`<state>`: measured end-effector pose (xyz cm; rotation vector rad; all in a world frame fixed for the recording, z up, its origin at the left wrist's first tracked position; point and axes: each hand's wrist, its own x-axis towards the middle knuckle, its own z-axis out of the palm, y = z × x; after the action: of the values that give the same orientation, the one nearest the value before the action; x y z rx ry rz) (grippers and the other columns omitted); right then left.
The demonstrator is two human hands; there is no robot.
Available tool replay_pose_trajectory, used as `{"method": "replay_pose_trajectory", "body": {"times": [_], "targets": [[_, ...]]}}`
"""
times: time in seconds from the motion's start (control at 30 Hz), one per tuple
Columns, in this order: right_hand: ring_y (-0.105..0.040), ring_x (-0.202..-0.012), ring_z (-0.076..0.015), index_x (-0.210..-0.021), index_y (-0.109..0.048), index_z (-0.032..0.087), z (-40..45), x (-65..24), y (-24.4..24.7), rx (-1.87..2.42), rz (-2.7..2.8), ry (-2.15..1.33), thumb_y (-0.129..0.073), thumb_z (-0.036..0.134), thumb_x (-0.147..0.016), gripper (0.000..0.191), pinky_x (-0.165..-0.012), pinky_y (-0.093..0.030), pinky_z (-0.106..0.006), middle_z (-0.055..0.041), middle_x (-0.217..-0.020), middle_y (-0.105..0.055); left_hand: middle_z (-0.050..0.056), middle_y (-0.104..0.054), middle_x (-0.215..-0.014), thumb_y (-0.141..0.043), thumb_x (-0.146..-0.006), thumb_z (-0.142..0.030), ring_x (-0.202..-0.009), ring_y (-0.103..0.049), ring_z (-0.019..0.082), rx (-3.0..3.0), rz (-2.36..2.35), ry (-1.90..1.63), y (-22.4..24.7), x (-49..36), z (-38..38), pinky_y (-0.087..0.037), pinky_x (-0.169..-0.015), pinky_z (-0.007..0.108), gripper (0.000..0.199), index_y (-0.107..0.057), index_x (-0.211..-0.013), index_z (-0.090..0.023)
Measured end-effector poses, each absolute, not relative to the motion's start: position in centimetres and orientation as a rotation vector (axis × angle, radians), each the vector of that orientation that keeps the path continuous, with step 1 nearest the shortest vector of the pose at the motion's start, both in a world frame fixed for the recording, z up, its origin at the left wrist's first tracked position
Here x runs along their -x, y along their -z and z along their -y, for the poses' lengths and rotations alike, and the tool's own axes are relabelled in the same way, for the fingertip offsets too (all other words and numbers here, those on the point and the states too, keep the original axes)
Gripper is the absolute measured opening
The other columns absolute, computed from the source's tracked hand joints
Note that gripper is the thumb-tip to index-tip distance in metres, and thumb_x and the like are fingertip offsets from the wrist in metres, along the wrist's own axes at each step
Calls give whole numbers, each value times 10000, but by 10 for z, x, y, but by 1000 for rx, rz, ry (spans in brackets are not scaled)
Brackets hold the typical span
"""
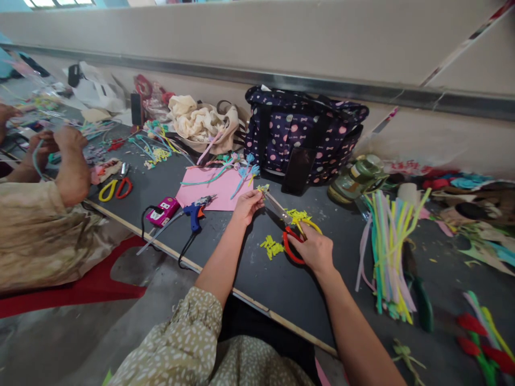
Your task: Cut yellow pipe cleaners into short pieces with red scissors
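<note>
Dark-grey tabletop below, left hand is pinching a tiny yellow-green scrap, right hand is gripping red-and-yellow-handled metal scissors, blades angling forward-left toward it.

Our dark grey worktop carries yellow clippings, a pink sheet, a blue glue gun and pastel pipe cleaners.

— Past the fingers, we've got a dark patterned bag, black phone propped against it!
— And we spot a greenish jar beyond them, rightward; farther left, cream cloth in a heap!
</note>
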<state>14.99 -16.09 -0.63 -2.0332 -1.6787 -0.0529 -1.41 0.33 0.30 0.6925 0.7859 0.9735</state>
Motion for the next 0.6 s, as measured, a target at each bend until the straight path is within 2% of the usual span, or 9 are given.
{"method": "replay_pose_trajectory", "body": {"times": [0.13,0.6], "targets": [[-539,-574,-113,-770,-584,215,161,-150,7,2030,1707,51,-549,573,-765,361,-508,-267,-226,27,-625,-580,-16,-574,-583,-791,-565,-277,-545,-532,80,-758,-802,-981,0,15,-4,-462,-585,230,261,-632,-716,-136],[-551,-594,-118,-852,-616,218,160,-153,11,2032,1718,92,-524,590,-773,391,-511,-263,-230,19,-639,-600,-20,-549,-581,-733,-587,-278,-535,-511,78,-981,-809,-950,2,14,-1,-456,-577,233,222,-574,-653,-139]]}}
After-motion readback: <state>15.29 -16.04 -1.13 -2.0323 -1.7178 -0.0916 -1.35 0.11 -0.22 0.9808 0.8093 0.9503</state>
